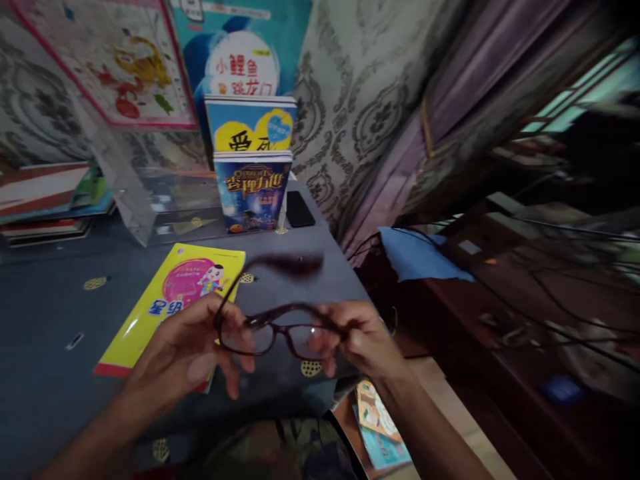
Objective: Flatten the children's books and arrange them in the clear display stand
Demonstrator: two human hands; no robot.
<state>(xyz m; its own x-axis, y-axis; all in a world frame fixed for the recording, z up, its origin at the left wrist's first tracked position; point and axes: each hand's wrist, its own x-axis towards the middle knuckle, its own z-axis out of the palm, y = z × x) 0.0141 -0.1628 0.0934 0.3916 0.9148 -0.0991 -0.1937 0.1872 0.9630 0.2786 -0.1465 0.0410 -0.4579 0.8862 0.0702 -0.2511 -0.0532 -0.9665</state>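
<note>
A pair of dark-framed eyeglasses is held up between my two hands, above the near part of the table. My left hand has its fingers around the left end of the frame, and the temple on that side sticks up and is blurred. At the other end, my right hand pinches the frame near the hinge, with some fingertips behind the lens. Beneath my left hand lies a yellow book with a pink circle and a cartoon figure on its cover.
Upright books stand at the back of the grey table, beside a black phone. A stack of books lies far left, near a clear stand. Right of the table are a dark cabinet with cables and a blue cloth.
</note>
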